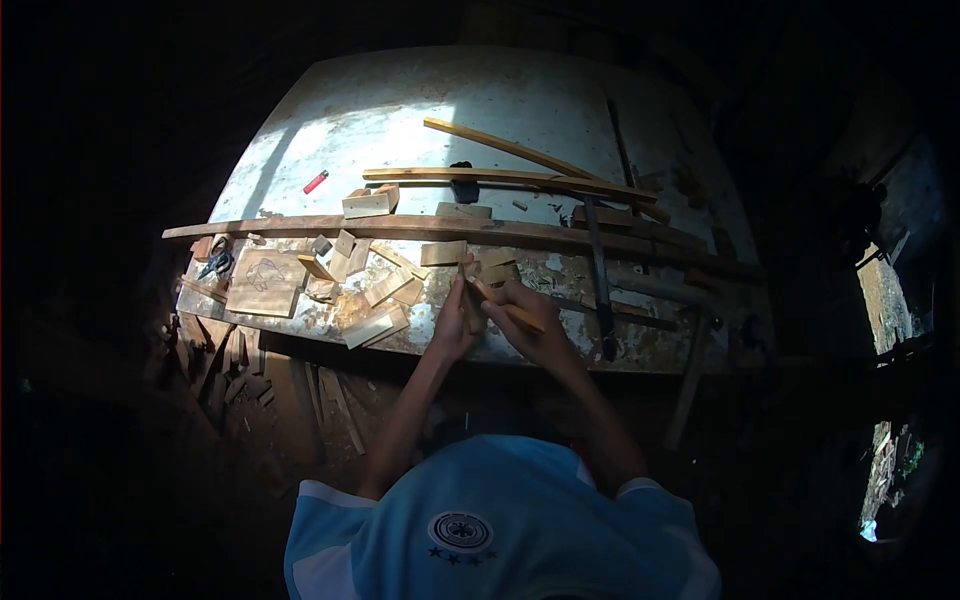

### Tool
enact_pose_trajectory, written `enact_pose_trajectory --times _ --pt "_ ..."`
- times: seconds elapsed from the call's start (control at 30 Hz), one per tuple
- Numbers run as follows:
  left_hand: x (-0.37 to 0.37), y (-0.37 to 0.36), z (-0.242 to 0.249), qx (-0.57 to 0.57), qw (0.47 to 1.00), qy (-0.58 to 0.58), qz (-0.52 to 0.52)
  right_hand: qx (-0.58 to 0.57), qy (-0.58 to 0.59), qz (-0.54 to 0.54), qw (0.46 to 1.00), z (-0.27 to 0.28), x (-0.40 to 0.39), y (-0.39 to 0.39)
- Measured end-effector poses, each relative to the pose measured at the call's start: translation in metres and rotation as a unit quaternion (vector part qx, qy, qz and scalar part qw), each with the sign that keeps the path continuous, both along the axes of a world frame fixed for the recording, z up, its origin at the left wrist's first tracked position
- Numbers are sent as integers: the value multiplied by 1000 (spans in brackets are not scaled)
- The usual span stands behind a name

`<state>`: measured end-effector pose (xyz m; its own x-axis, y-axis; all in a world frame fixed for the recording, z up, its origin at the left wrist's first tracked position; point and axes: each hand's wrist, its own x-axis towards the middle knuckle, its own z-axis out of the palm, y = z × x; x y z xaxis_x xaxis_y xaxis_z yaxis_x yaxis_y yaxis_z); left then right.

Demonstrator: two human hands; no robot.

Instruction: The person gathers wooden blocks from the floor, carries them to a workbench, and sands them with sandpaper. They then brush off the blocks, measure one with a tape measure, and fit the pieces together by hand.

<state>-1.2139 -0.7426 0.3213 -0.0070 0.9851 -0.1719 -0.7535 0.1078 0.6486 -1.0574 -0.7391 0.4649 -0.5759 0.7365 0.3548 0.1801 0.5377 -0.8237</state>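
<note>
- Now both hands meet at center frame, at the near edge of the bench (620, 110).
- Left hand (452, 322): fingers curled round a small wood piece (472, 300), thumb side up; piece stands roughly upright btwn the two hands.
- Right hand (535, 325): fingers closed on a thin stick-like tool (510, 310), which slants from the piece twd lower right; tip touches the piece.
- Wood offcuts (375, 290) scattered just left of the hands, w/ a flat board (264, 282) further left bearing a drawn outline.
- Scissors (217, 262) at left end of the bench, beside that board.
- Long plank (400, 228) runs across the bench just above the hands; two thinner slats (500, 176) lie above it, center-right.
- Red lighter (316, 182) upper left on the bench, well apart from the rest.
- Dark bar tool (598, 270) lies right of the hands, top to bottom.
- More scraps (240, 370) below the bench edge, lower left.
</note>
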Motion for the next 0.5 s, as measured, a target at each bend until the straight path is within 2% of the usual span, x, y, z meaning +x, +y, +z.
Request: enact_pose_trajectory --times 0.03,0.07,0.1,0.13,0.17,0.23,0.27,0.3,0.33,0.43,0.47,0.5 --pt "-2 1 -2 -22 1000 17 -5 46 -35 37 998 -2 -3 1" --pt "-5 5 -3 -41 998 35 -10 -97 -111 62 987 1 3 0" --pt "-7 6 3 -62 996 54 -15 -103 -42 10 994 0 1 -1" --pt "4 7 6 -38 995 -84 36 -109 29 -45 993 -4 -1 -2" --pt "4 7 11 -22 997 -66 25 -115 98 -100 983 -7 -2 -2" --pt "9 -2 24 1 999 -35 3 -27 43 -80 996 -19 -1 1" --pt "18 1 31 -37 998 -25 33 20 15 -68 997 -23 0 4" --pt "16 1 25 -48 999 -1 21 68 -11 -55 996 -25 0 7" --pt "13 2 16 -58 998 24 8 55 -27 -39 997 -26 4 7" --pt "9 -2 19 -72 994 80 8 -97 118 -132 979 -14 4 0" --pt "5 0 15 -76 990 119 6 14 182 -150 972 -6 0 1" --pt "6 -3 20 -83 984 158 3 -14 128 -112 985 -6 1 1"
